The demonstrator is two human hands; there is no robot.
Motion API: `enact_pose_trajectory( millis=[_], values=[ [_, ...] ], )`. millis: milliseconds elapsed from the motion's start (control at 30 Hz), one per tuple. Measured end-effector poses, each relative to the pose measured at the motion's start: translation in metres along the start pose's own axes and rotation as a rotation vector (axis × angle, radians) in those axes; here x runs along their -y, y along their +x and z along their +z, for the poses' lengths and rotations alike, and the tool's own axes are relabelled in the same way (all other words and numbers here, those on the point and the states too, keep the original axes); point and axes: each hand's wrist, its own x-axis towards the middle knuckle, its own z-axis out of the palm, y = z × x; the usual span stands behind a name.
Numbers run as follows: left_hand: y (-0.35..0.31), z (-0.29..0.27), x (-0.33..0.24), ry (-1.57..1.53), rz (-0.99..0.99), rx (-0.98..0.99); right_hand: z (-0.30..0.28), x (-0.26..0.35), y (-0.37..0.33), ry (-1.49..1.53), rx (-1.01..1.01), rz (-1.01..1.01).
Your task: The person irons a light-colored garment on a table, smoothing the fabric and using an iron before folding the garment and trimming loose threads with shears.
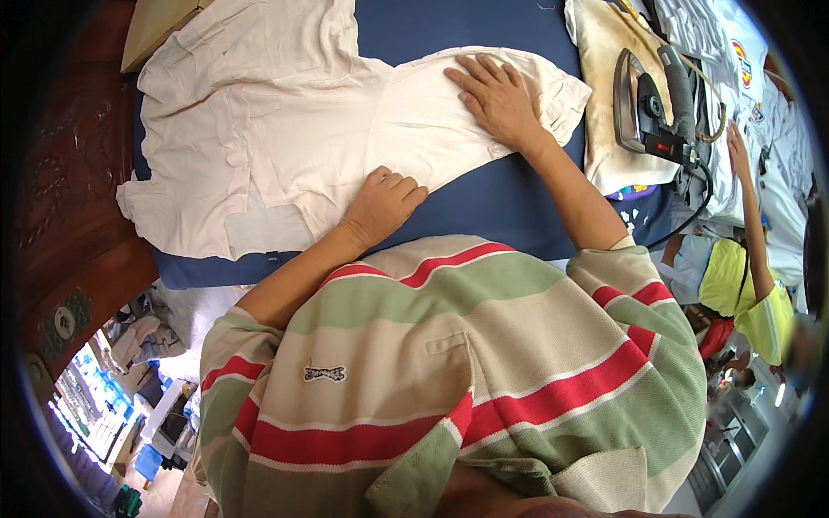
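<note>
A pale cream shirt (302, 129) lies spread and lightly creased on a dark blue padded board (484, 207). One sleeve stretches to the right, with a small button near its lower edge. My right hand (501, 97) rests on that sleeve, palm down and fingers apart. At the shirt's near edge, my left hand (385, 205) is closed, its curled fingers on the cloth where the sleeve joins the body. Right of the sleeve end, an iron (641, 108) with a grey handle stands on a scorched cream cloth pad (600, 73).
A dark cable (704, 203) curves from the iron past the board's right end. Several light garments (730, 52) hang or lie at the far right, beside a person in a yellow top (768, 319). Carved dark wood (78, 173) borders the left side; a cardboard box (160, 30) sits at the back left.
</note>
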Motion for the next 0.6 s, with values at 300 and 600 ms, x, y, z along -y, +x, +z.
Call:
enact_pose_trajectory(
  millis=[300, 600],
  values=[
    [0.024, -0.014, -0.003, -0.225, -0.172, -0.029, 0.007, -0.004, -0.001, -0.095, 0.007, 0.022],
    [0.039, 0.010, -0.006, -0.054, -0.235, -0.163, 0.009, -0.024, 0.000, -0.106, -0.012, 0.073]
  ],
)
